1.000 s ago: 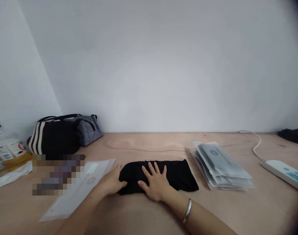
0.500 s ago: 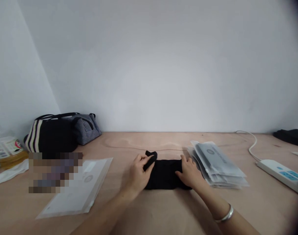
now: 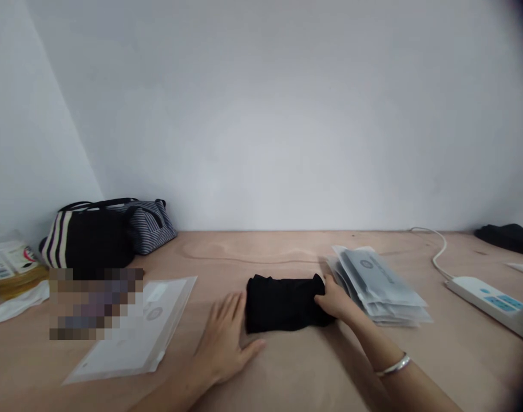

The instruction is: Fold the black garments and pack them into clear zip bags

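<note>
A folded piece of black fabric [image 3: 282, 306], probably a garment, lies on the wooden table in front of me. My left hand [image 3: 227, 337] is beside its left edge, fingers stretched out and thumb apart, holding nothing. At the right end my right hand [image 3: 333, 298] pinches the fabric, with the thumb on top and the other fingers mostly hidden behind the edge. A silver bangle circles my right wrist. Left of my left hand lies a flat frosted zip bag [image 3: 145, 326] with a round printed mark.
Right of my right hand is a stack of filled frosted zip bags [image 3: 377, 286]. Farther right are a white power strip [image 3: 488, 297] and black fabric [image 3: 508, 237]. At the back left stand a black striped bag [image 3: 98, 240] and a bottle of yellow liquid [image 3: 16, 260].
My left hand has let go of the fabric's left end and moved left and down, its fingers spreading. The left end now lies folded over. My right hand has closed on the right end.
</note>
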### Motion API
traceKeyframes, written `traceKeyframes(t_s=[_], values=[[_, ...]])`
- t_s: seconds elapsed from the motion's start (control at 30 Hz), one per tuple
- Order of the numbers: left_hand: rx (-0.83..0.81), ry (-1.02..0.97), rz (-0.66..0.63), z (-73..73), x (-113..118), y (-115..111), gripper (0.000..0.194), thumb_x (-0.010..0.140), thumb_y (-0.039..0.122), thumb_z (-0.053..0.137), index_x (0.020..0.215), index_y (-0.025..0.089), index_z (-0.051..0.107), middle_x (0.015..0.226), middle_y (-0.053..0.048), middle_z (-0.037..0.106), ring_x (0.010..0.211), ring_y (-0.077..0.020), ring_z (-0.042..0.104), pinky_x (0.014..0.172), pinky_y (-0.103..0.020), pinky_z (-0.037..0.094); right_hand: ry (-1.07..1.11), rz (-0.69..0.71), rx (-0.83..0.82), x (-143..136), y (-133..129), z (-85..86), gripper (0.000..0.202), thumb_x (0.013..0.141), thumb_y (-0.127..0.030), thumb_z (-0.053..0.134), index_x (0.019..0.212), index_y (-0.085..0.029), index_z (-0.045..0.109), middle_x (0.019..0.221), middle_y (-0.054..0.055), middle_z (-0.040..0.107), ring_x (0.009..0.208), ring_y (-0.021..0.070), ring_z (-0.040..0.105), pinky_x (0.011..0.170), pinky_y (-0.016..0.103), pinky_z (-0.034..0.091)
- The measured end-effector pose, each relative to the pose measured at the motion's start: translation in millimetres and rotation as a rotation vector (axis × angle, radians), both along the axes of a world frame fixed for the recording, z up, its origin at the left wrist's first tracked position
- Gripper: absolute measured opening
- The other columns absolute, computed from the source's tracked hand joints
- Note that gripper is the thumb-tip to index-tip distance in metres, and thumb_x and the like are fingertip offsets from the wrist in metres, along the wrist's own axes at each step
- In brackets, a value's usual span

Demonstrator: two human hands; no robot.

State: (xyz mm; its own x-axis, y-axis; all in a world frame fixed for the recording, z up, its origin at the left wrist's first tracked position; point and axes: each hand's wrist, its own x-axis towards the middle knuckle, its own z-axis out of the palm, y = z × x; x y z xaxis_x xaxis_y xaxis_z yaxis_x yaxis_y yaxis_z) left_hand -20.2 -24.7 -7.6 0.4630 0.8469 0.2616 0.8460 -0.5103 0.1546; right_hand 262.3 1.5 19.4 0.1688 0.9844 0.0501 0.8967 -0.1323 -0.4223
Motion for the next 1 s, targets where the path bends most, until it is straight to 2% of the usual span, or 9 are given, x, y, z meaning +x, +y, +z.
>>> traceKeyframes(t_s=[0.13,0.3,0.43,0.57,0.63,0.73,0.83,0.9,1.0], values=[[-0.107,0.011,0.137,-13.6,-29.1,3.7,0.095,0.07,0.07,0.039,0.135,0.004,0.02,0.139,-0.019,0.023,0.127,-0.0333,0.019,0.103,-0.047,0.018,-0.062,-0.058,-0.008,-22.2,0.3,27.6,0.063,0.07,-0.017,0.047,0.129,-0.008,0.026,0.102,0.02,0.058,0.093,0.0295,0.057,0.073,0.037,0.042],[-0.121,-0.026,0.126,-12.5,-28.6,4.4,0.094,0.067,0.07,0.043,0.135,0.007,0.023,0.139,-0.018,0.023,0.127,-0.0326,0.019,0.103,-0.048,0.015,-0.265,0.04,0.138,-93.5,-8.4,56.0,0.054,0.076,-0.007,0.038,0.128,-0.016,0.029,0.103,0.017,0.056,0.084,0.026,0.06,0.066,0.035,0.044],[-0.162,-0.013,0.142,-7.9,-25.6,2.9,0.097,0.066,0.072,0.042,0.134,0.005,0.024,0.138,-0.02,0.024,0.127,-0.0324,0.018,0.103,-0.048,0.015,-0.344,0.123,0.225,-150.0,-9.7,40.1,0.048,0.079,-0.008,0.035,0.127,-0.012,0.032,0.097,0.018,0.056,0.083,0.0253,0.058,0.058,0.032,0.045],[-0.158,-0.023,0.138,-11.6,-27.6,4.0,0.098,0.065,0.072,0.043,0.133,0.004,0.026,0.138,-0.02,0.025,0.127,-0.0323,0.02,0.104,-0.047,0.016,-0.346,0.191,0.194,-174.6,-10.4,10.8,0.038,0.08,-0.01,0.036,0.117,-0.006,0.043,0.092,0.018,0.055,0.08,0.0239,0.057,0.055,0.031,0.046],[-0.153,-0.024,0.137,-14.1,-30.0,3.9,0.099,0.063,0.072,0.044,0.133,0.004,0.026,0.137,-0.021,0.026,0.127,-0.0334,0.02,0.103,-0.047,0.017,-0.355,0.257,0.188,-169.4,-15.0,4.6,0.031,0.079,-0.015,0.041,0.107,-0.007,0.051,0.093,0.017,0.055,0.081,0.0248,0.055,0.056,0.032,0.045],[-0.108,-0.025,0.107,-9.7,-31.9,2.0,0.104,0.061,0.072,0.048,0.136,0.005,0.018,0.139,-0.02,0.022,0.127,-0.0344,0.017,0.103,-0.048,0.017,-0.349,0.446,0.202,-140.7,-26.6,9.2,0.029,0.075,-0.023,0.049,0.101,-0.011,0.054,0.094,0.014,0.054,0.085,0.0253,0.052,0.061,0.034,0.045],[0.025,-0.044,-0.038,8.3,-25.1,2.5,0.103,0.064,0.069,0.049,0.138,0.012,0.006,0.142,-0.015,0.016,0.129,-0.0319,0.012,0.104,-0.049,0.013,-0.285,0.684,0.221,-100.6,-37.1,18.2,0.03,0.072,-0.032,0.053,0.097,-0.017,0.055,0.095,0.009,0.053,0.091,0.0231,0.048,0.076,0.036,0.041],[0.084,-0.046,-0.164,23.7,-13.8,6.6,0.101,0.065,0.068,0.05,0.138,0.015,0.005,0.143,-0.013,0.015,0.129,-0.0314,0.011,0.104,-0.049,0.01,-0.239,0.73,0.258,-77.5,-40.6,19.2,0.034,0.067,-0.038,0.059,0.094,-0.019,0.055,0.102,0.008,0.05,0.101,0.0244,0.043,0.087,0.039,0.034],[0.052,-0.024,-0.322,38.8,7.7,16.9,0.102,0.061,0.071,0.052,0.138,0.017,0.012,0.143,-0.011,0.016,0.129,-0.0319,0.011,0.104,-0.049,0.009,-0.208,0.738,0.294,-56.6,-41.6,11.1,0.041,0.063,-0.042,0.061,0.095,-0.017,0.053,0.124,0.013,0.038,0.121,0.0291,0.024,0.098,0.045,0.02]])
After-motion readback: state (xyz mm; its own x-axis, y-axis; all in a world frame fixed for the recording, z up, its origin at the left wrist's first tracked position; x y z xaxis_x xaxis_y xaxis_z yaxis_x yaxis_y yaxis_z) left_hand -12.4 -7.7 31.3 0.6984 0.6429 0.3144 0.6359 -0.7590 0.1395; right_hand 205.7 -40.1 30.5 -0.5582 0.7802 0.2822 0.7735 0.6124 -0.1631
